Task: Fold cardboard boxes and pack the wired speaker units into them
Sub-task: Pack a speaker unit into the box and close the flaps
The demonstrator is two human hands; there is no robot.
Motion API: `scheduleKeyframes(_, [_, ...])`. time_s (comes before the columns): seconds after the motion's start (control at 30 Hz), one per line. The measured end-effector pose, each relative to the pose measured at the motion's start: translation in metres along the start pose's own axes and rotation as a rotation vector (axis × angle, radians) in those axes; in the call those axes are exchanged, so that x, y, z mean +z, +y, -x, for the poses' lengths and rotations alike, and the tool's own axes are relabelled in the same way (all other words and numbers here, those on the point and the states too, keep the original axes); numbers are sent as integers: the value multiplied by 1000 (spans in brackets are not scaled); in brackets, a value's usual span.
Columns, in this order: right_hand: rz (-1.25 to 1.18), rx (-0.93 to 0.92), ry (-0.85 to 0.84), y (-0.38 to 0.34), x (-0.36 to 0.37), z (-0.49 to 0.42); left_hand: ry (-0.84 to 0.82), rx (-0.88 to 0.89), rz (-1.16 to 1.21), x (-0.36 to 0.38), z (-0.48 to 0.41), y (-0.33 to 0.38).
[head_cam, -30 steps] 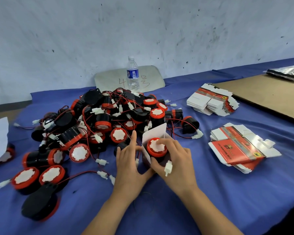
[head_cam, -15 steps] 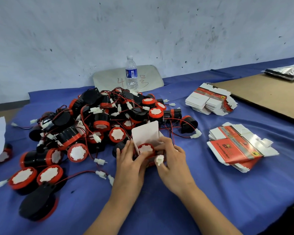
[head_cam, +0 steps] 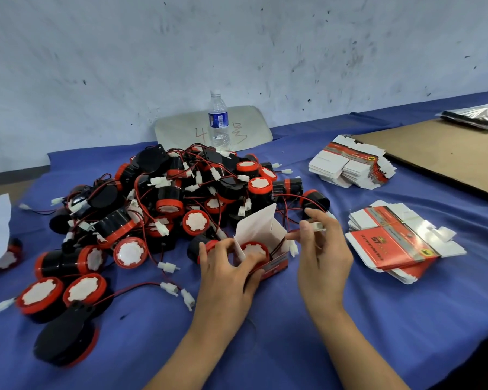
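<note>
Packing step under way: unit seated, lead not yet tucked. Steadying the small open box [head_cam: 275, 264] on the blue surface [head_cam: 293, 333] with the left hand [head_cam: 227, 273], grip curled round its near side. Inside, red rim and white cap facing up: the speaker unit [head_cam: 253, 249], tall flap upright behind. Just right of that, pinching a white connector [head_cam: 318, 226] in the right hand [head_cam: 323, 250], grip closed on it above the box — likely this unit's lead. Next, by judgement: feed wire and connector down beside the unit, then fold the flap shut without trapping wire. Further back, the tangled pile of units [head_cam: 178, 192]; rightward, stacks of flat boxes [head_cam: 392, 243]; farthest, a water bottle [head_cam: 218, 119].
</note>
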State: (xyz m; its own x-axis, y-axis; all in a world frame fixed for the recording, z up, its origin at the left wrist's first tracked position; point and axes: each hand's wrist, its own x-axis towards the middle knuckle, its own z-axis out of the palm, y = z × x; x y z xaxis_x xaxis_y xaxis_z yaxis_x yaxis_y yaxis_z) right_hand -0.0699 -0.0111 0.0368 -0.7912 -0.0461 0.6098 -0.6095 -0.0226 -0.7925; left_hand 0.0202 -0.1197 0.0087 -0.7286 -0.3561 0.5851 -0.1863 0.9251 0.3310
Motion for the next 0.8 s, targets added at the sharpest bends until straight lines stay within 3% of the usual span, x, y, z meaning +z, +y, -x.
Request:
scheduleKeyframes(0.13, [-9, 58, -66, 3, 0, 0, -7, 7, 71, -2, 1, 1])
scheduleKeyframes(0.63, [-98, 60, -43, 3, 1, -1, -17, 17, 83, -2, 2, 2])
scheduleKeyframes(0.8, [63, 120, -117, 12, 2, -2, -18, -1, 85, -1, 2, 2])
